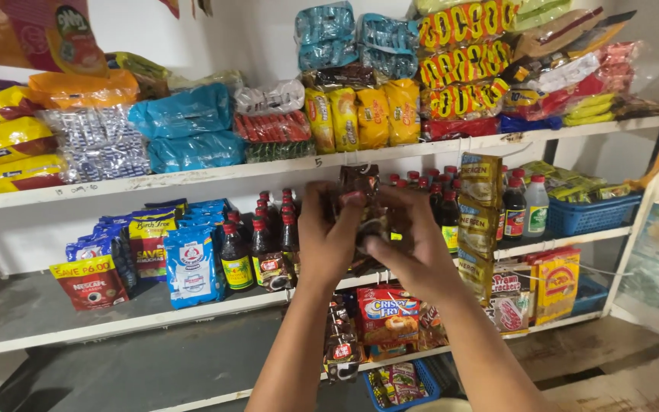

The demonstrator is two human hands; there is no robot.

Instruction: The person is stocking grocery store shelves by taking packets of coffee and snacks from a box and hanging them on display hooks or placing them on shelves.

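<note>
- Brown strip of small sachets hangs vertical, long axis up-down, top end right under the top shelf edge, lower end dropping down between both hands.
- L hand sits on the strip's left side, fingers curled round it, clenched on the sachets approx mid-strip.
- R hand on the strip's right side & a bit lower, fingers pinching the sachets too; both grips closed on the same strip, thumbs facing inward.
- Strip lies between the 2 hands, neither clearly nearer; L hand holds higher, R hand lower.
- Just behind the strip: dark sauce bottles w/ red caps, standing upright on the middle shelf.
- Right of the strip: gold sachet strip hanging, same vertical lie, near but apart from the R hand.
- Below the strip: orange-red mix packs on the lower shelf; blue basket beneath those.
- Left of the strip, well apart: blue & white milk-powder pouches, red coffee pouch.
- Above the strip: yellow biscuit packs on the top shelf.
</note>
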